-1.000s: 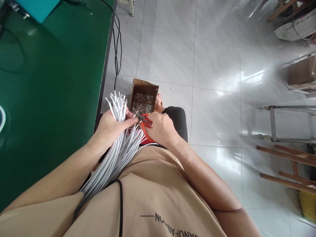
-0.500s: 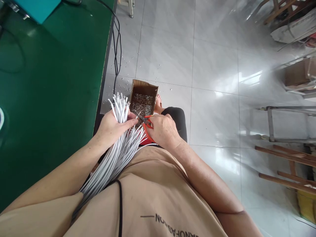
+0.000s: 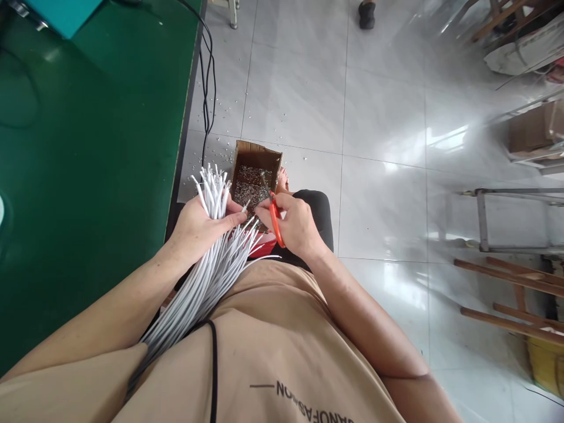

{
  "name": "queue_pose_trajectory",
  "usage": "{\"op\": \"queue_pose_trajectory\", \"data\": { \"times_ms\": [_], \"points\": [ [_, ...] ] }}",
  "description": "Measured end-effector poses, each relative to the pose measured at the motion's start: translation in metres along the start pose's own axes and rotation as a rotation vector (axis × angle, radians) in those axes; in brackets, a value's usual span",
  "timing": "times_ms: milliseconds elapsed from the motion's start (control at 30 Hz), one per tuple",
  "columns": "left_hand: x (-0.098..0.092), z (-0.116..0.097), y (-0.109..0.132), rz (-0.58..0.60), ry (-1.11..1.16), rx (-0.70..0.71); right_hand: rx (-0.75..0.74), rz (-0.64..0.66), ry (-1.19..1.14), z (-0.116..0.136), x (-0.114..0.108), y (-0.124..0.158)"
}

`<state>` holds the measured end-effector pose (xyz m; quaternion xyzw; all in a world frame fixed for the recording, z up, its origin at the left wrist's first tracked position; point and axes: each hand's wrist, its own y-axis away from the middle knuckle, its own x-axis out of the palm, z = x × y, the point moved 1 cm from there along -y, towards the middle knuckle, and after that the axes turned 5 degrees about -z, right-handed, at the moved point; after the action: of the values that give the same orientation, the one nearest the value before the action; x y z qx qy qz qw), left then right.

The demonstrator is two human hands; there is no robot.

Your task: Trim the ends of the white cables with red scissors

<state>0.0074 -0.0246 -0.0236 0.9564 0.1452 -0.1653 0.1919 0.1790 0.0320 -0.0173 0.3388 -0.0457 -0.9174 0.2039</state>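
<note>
A thick bundle of white cables (image 3: 207, 270) runs up across my lap, its cut ends fanned out at the top. My left hand (image 3: 198, 226) is wrapped round part of the bundle, and one cable end stands out at its thumb and fingertips. My right hand (image 3: 295, 223) holds orange-handled scissors (image 3: 276, 220), their dark blades pointing up and away over the box. The right fingertips are close to the cable end at my left thumb; whether they touch it I cannot tell. More loose cable ends lie below, between the two hands.
An open cardboard box (image 3: 258, 154) with small clippings inside stands on the floor beyond my hands. Bits are scattered on the tiles (image 3: 299, 106). At the left is a green table (image 3: 97, 176); a black cord (image 3: 207, 100) hangs by its edge. Another person's foot (image 3: 366, 14) shows at the top.
The scissors have come away from the cable end and swung to point upward, while my right fingers have moved nearer to it. My left hand stays put. Another person's foot has appeared at the top.
</note>
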Motion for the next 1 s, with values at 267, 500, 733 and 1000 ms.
{"op": "queue_pose_trajectory", "data": {
  "times_ms": [267, 500, 733, 1000],
  "points": [
    [0.0, 0.001, -0.002, 0.018, 0.006, -0.032, 0.089, 0.023, -0.513, 0.009, 0.003, -0.006],
    [-0.001, -0.012, -0.001, 0.051, -0.097, -0.052, 0.189, -0.031, -0.519, 0.013, 0.02, -0.002],
    [0.0, -0.01, -0.001, 0.074, -0.001, -0.067, 0.244, 0.146, -0.721, 0.013, 0.006, -0.006],
    [0.002, -0.004, 0.0, 0.082, 0.048, -0.02, 0.194, 0.128, -0.585, 0.007, 0.007, -0.006]
  ]
}}
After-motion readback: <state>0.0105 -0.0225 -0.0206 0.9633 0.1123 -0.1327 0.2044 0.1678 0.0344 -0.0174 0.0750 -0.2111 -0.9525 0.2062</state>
